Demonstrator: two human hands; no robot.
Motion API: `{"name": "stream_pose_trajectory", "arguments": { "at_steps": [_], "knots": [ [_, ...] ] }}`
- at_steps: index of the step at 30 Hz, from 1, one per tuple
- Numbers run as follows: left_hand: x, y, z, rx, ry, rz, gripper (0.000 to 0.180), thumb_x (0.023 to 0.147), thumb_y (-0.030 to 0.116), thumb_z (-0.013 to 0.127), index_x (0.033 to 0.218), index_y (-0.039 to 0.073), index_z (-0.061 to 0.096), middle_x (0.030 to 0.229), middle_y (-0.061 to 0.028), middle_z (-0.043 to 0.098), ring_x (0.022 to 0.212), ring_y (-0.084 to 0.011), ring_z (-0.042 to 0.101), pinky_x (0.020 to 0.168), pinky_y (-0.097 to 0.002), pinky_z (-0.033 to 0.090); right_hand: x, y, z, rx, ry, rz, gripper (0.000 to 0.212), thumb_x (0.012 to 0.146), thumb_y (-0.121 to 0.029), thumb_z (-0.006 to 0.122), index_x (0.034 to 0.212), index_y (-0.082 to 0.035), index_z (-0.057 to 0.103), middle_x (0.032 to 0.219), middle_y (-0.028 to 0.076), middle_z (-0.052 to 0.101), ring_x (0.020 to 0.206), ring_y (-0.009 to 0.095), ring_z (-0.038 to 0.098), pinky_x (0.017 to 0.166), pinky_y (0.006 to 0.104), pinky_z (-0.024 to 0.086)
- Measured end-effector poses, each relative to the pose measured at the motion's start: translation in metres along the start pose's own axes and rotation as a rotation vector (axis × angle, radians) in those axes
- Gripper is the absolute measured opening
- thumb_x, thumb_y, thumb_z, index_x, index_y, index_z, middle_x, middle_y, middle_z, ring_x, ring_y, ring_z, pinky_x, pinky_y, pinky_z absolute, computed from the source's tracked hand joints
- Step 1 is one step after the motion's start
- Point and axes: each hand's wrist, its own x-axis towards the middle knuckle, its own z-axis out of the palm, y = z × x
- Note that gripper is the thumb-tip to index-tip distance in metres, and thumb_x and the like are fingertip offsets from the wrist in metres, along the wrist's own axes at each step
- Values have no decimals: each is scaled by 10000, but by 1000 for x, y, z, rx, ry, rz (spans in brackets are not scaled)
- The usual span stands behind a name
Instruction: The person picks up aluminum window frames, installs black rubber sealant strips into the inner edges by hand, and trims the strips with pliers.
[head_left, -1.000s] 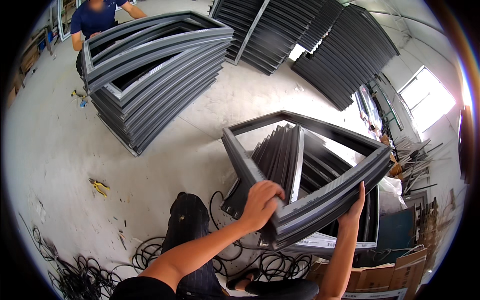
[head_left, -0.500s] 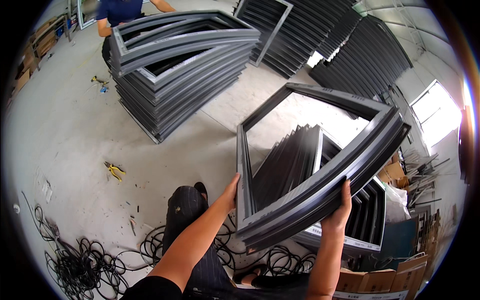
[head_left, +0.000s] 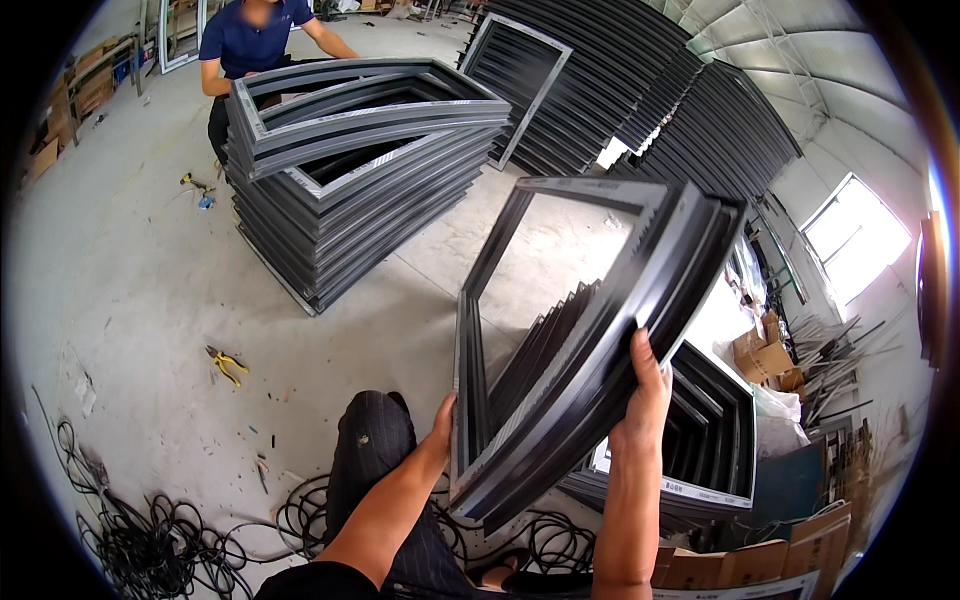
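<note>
A dark grey window frame, rectangular and without glass, is held up tilted in front of me. My left hand grips its left side near the lower corner; the fingertips are hidden behind the profile. On the near right side, my right hand clasps the thick outer profile with the thumb on top. Through the frame's opening and below it shows a leaning row of similar dark frames standing on the floor to my right.
A tall stack of grey frames stands ahead on the left, with a seated person behind it. Yellow-handled pliers and tangled black cable lie on the floor. More dark frames stand at the back; cardboard boxes are right.
The held frame has swung more upright and shifted left, with both hands still on it. My view has tilted up a little, showing more of the person behind the stack.
</note>
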Motion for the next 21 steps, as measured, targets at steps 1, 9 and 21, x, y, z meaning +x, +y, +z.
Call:
{"name": "stream_pose_trajectory", "arguments": {
  "at_steps": [1, 9, 21],
  "knots": [
    [-5, -1, 4, -12, 17, -25, 679, 832, 649, 462, 1180, 89, 622, 1049, -147, 656, 908, -302, 625, 793, -443, 509, -1, -9, 6, -40, -16, 38, 423, 862, -300, 696, 1127, 6, 572, 980, 87, 645, 858, 177, 620, 744, 291, 493],
    [-39, -8, 44, -24, -107, -5, 732, 816, 666, 475, 1265, 95, 565, 1090, -158, 634, 925, -309, 612, 822, -438, 502, -37, -41, -10, -2, 16, -122, 419, 853, -288, 683, 1117, 19, 575, 915, 86, 651, 776, 180, 640, 693, 291, 518],
    [-117, -21, 132, 210, -399, 191, 478, 895, 512, 509, 988, 58, 621, 752, -56, 632, 593, -150, 608, 540, -276, 514, -216, -64, -155, 91, 412, -622, 534, 940, -471, 417, 1240, -40, 515, 1127, 117, 580, 988, 254, 588, 848, 402, 500]
  ]
}}
